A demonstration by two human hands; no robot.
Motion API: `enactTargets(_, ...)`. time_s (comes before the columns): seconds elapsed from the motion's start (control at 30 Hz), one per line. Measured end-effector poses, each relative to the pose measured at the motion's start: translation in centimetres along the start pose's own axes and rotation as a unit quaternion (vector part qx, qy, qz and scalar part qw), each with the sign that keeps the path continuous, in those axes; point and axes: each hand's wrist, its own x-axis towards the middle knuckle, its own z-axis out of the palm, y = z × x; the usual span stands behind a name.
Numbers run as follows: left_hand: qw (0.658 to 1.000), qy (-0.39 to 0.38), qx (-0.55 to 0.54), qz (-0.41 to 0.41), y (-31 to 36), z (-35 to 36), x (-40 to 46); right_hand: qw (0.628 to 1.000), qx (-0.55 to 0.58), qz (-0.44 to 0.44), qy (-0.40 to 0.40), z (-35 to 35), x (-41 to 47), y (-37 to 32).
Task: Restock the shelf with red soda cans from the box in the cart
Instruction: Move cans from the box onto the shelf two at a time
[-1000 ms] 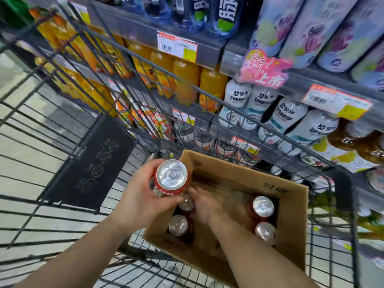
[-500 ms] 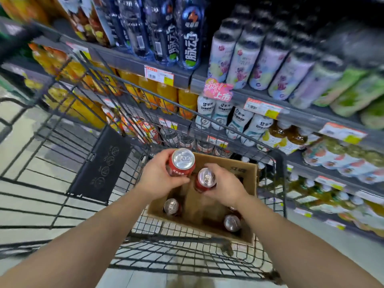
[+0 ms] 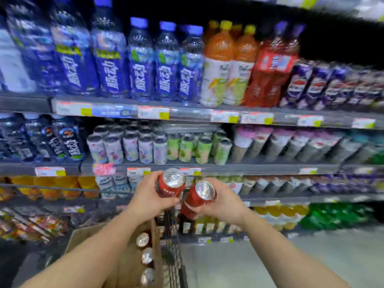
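Red soda cans are in both hands, raised in front of the shelves. The left hand (image 3: 152,196) grasps one red can (image 3: 171,186) around its side, with the silver top facing the camera. The right hand (image 3: 223,201) grasps a second red can (image 3: 197,199), tilted so that its top leans toward the right and its bottom points down to the left. The two cans are just beside each other; whether they touch I cannot tell.

Below the left forearm is the cardboard box (image 3: 83,235), which sits in the wire cart (image 3: 173,252). Three more cans (image 3: 147,255) stand in a row along the right wall of the box, and only their silver tops are clear.

Behind the hands are grey shelves (image 3: 249,168) with price labels. On the top shelf stand blue bottles (image 3: 141,65), then orange bottles (image 3: 217,65) to their right. The shelf below carries pale cans with flower and green prints. The picture is blurred toward the edges.
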Motion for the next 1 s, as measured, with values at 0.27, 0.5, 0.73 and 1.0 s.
enactTargets(0.27, 0.985, -0.096, -0.126, 0.065, 15.2, 23.6, 0.6, 0.988, 0.010, 0.046, 0.147, -24.5, -14.1, 9.2)
enactTargets(0.5, 0.956, -0.211, -0.176, 0.101, 28.6, 42.2, -0.7, 0.946, 0.072, 0.098, 0.301, -39.5, -24.3, 18.1)
enactTargets(0.73, 0.915, -0.330, -0.178, 0.150, 38.5, 61.9, 2.0, 0.865, 0.142, 0.149, 0.458, -51.9, -30.2, 30.5)
enactTargets(1.0, 0.876, -0.413, -0.188, 0.160, 50.1, 83.6, 10.4, 0.803, 0.139, 0.206, 0.542, -69.7, -32.2, 42.6)
